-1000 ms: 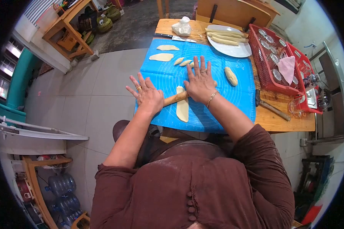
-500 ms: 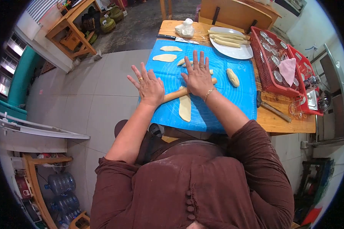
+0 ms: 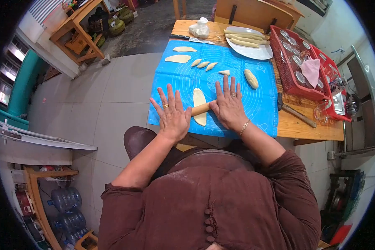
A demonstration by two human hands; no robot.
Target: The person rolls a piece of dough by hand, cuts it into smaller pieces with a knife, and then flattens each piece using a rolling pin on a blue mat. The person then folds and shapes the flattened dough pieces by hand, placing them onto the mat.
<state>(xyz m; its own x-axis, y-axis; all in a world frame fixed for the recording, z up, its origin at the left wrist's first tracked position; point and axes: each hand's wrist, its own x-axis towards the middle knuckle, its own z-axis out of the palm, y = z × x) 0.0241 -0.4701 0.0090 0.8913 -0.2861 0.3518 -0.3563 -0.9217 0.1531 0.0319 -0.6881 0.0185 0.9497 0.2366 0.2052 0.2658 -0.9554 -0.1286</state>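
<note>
Head view: L hand & R hand flat, fingers spread, atop rolling pin; pin lies across long dough strip on blue mat. Beyond: small dough pcs, plate w/ dough rolls on table.

Nothing legible. Printing on the blue mat is too small to read; red mark on floor, same.

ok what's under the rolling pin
A flat strip of dough on the blue mat, its two ends showing either side of the rolling pin. The strip's middle is covered, so it can't be seen.
</note>
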